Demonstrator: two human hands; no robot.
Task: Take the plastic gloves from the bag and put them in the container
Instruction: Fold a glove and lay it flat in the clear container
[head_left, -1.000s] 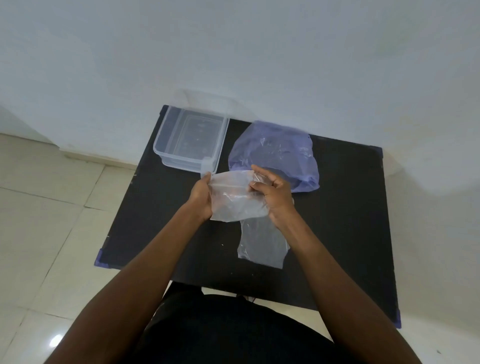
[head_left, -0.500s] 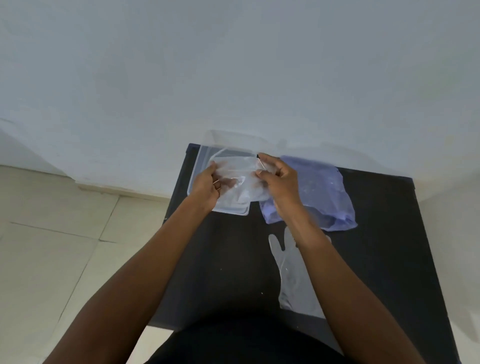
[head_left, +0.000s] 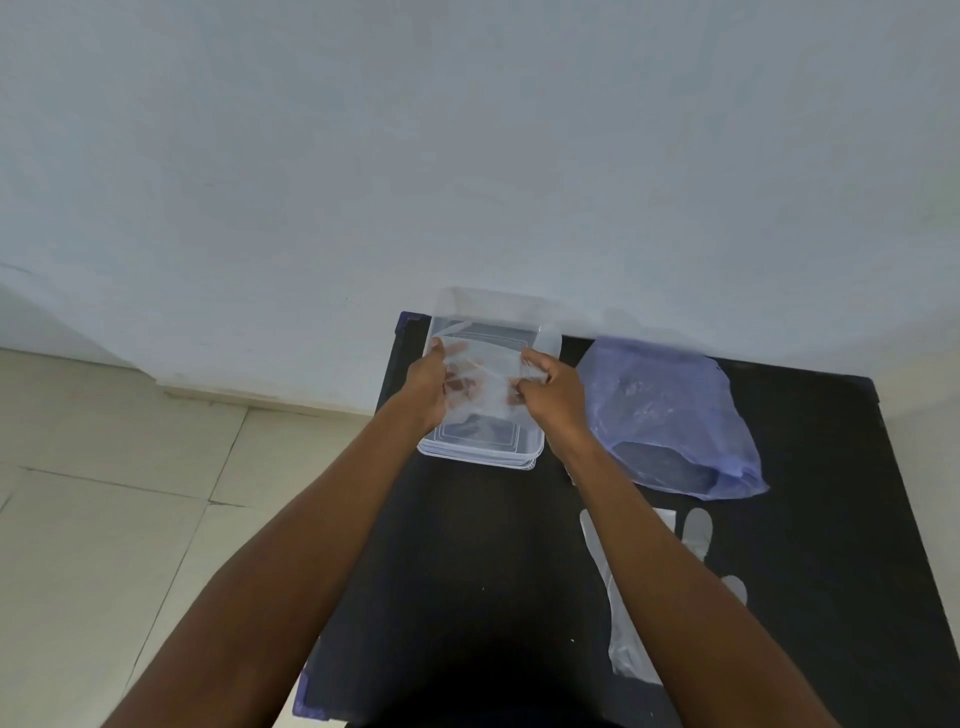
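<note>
A clear rectangular plastic container (head_left: 549, 343) stands at the table's far left corner. Both hands hold a folded translucent plastic glove (head_left: 485, 384) right over its opening. My left hand (head_left: 428, 387) grips the glove's left side, my right hand (head_left: 550, 395) pinches the right side. To the right of the container lies a crumpled purple plastic bag (head_left: 670, 421). A second clear glove (head_left: 696, 535) lies flat on the table near me, partly hidden under my right forearm.
The black table (head_left: 483, 545) stands against a pale wall (head_left: 467, 156), with beige floor tiles (head_left: 104, 519) to its left. The table's left edge runs just beside the container.
Both hands have carried the folded glove from the table's middle forward and left, over the container. The camera has tilted up, so the table sits lower in view.
</note>
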